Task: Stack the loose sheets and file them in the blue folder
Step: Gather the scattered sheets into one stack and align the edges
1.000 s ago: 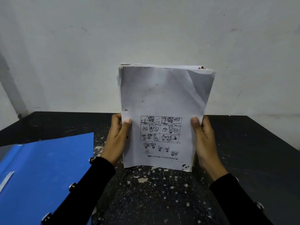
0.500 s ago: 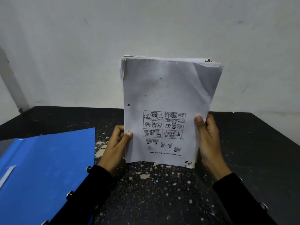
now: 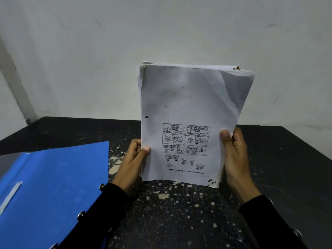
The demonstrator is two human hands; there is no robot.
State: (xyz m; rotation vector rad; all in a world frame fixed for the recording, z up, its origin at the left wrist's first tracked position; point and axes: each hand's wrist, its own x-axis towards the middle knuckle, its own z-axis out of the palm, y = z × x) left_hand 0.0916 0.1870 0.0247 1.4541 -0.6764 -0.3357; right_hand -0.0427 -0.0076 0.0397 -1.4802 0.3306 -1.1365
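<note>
White sheet stack (image 3: 188,105) upright between two hands; one blue folder (image 3: 50,186).

Upright creased sheet stack (image 3: 188,108); open blue folder (image 3: 50,178) flat, left.

Sheets: thick stack of white, creased paper sheets (image 3: 188,108), held upright, bottom edge on or just above the table (cannot tell which).
Left hand (image 3: 133,161): pinches the stack's left edge.
Right hand (image 3: 235,159): grips its right edge.
Folder: flat blue card folder (image 3: 52,178), near left.
Table: black, paint-flecked tabletop (image 3: 179,212).
</note>
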